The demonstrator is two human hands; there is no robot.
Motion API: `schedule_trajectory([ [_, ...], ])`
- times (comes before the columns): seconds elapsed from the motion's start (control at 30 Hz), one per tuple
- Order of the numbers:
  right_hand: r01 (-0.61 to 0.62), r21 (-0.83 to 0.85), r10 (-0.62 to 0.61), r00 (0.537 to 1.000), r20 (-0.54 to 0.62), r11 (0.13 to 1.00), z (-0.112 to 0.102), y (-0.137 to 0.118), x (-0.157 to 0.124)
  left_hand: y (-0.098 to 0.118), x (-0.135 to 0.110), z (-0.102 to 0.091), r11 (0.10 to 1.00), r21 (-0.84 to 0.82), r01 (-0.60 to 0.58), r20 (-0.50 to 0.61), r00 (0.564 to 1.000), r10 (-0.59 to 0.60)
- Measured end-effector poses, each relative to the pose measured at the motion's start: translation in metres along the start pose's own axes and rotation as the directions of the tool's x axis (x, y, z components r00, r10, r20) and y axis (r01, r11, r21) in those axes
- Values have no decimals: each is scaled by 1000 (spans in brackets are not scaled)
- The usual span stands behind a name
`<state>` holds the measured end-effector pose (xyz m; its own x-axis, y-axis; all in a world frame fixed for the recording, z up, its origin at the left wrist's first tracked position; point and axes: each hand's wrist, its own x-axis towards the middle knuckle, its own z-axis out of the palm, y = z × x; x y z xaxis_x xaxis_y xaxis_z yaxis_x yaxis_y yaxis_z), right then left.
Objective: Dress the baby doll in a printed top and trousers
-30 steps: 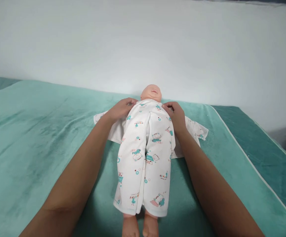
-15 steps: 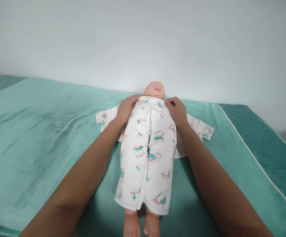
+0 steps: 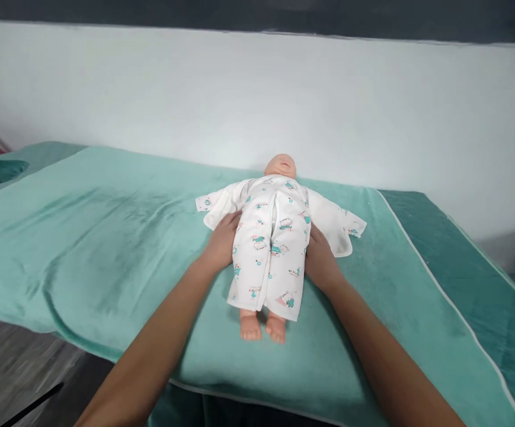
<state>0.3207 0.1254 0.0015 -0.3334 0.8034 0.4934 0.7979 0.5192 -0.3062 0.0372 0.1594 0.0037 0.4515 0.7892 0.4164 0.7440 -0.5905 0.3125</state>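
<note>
A baby doll [image 3: 280, 165] lies on its back with its bare feet [image 3: 250, 328] toward me. White printed trousers [image 3: 266, 255] cover its front from the chest down to the ankles. Beneath them a white printed baby shirt [image 3: 328, 220] is spread, both sleeves stretched outward. My left hand [image 3: 222, 244] is closed against the trousers' left side at thigh height, its fingertips partly behind the cloth. On the opposite side my right hand [image 3: 322, 256] grips the trouser edge, with its fingers partly hidden by the fabric.
A light green plush cover [image 3: 119, 237] lies under the doll, with a darker green strip [image 3: 461, 267] at the right. Behind stands a white wall [image 3: 257, 101] with a dark band on top. Grey floor [image 3: 17, 362] shows at the lower left, beyond the cover's edge.
My hands have moved from the waistband near the doll's neck down to the sides of the trouser legs. The view has pulled back, showing the whole feet and the cover's front edge.
</note>
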Motion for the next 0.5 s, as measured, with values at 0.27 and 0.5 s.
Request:
schedule_trajectory([
  [0.27, 154, -90, -142, 982, 123, 984, -16, -29, -20, 28, -19, -10, 997, -74, -6, 54, 998, 10],
  [0.5, -4, -233, 33, 992, 119, 973, -13, -37, -3, 34, -4, -4, 949, -305, 76, -13, 996, -84],
])
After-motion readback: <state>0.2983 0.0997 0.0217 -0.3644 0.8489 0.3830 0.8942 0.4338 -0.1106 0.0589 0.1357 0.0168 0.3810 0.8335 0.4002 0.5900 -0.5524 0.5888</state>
